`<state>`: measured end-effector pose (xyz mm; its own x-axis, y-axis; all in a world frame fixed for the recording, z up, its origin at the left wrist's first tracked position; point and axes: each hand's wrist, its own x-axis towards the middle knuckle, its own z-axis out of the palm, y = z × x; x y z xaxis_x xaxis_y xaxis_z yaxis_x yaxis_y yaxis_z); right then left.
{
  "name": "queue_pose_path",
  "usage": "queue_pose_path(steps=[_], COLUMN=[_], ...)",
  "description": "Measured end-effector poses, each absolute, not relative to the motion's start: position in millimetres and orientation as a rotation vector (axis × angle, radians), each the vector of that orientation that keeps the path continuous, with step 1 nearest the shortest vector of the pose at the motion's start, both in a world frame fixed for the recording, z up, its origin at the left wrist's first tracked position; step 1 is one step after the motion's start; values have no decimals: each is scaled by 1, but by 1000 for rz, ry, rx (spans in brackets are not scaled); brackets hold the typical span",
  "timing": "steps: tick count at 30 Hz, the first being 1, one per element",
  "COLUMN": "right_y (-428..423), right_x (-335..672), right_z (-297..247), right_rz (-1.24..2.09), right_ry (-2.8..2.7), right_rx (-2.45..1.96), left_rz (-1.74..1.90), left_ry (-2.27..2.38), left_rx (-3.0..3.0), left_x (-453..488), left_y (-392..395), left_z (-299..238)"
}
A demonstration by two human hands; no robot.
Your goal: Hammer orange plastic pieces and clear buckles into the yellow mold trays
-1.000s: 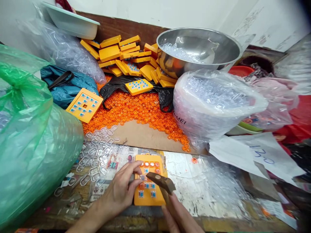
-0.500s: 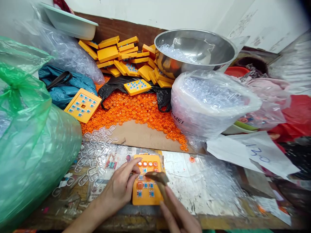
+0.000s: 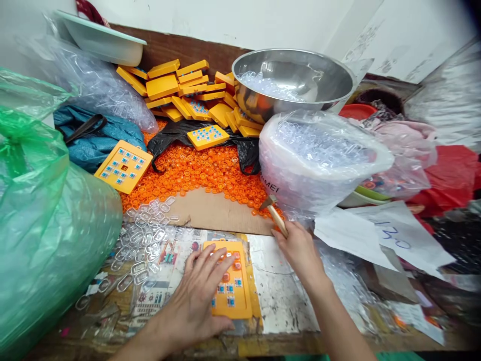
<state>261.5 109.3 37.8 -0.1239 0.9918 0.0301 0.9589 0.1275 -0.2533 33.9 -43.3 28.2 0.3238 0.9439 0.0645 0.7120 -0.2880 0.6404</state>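
On the workbench in front of me lies a yellow plastic panel (image 3: 242, 301) with small blue and clear pieces set in it and orange caps near its top. My left hand (image 3: 205, 281) rests over the panel's left side, fingers spread, and hides part of it. My right hand (image 3: 299, 249) grips the wooden handle of a small hammer (image 3: 277, 218). The hammer's head is near the front edge of the pile of orange caps (image 3: 203, 170), up and right of the panel.
Clear oval pieces (image 3: 145, 235) lie scattered left of the panel. A green plastic bag (image 3: 63, 240) bulges at the left. Behind are stacked yellow panels (image 3: 163, 86), a steel bowl (image 3: 293, 95) and a white bag (image 3: 304, 185) of clear pieces. Paper marked 130 (image 3: 391, 235) lies right.
My right hand has carried the hammer from over the panel up and right to the orange pile. My left hand has gone from closed fingers at the panel to spread flat across it.
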Motion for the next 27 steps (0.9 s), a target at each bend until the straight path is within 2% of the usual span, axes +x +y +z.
queue_pose_path(steps=[6, 11, 19, 24, 27], right_y=[119, 96, 20, 7, 2], right_x=[254, 240, 193, 192, 196], right_z=[35, 45, 51, 32, 31], right_rz=[415, 764, 1674, 1916, 1932], right_ry=[-2159, -1971, -1396, -1090, -997], right_rx=[-1965, -1835, -1401, -1365, -1375], left_rz=[626, 701, 1405, 1510, 1489], left_ry=[1505, 1524, 1418, 1297, 1314], left_rx=[2138, 2176, 2003, 1985, 1977], left_x=[22, 16, 34, 35, 35], left_y=[-30, -23, -36, -39, -40], left_z=[23, 27, 33, 27, 24])
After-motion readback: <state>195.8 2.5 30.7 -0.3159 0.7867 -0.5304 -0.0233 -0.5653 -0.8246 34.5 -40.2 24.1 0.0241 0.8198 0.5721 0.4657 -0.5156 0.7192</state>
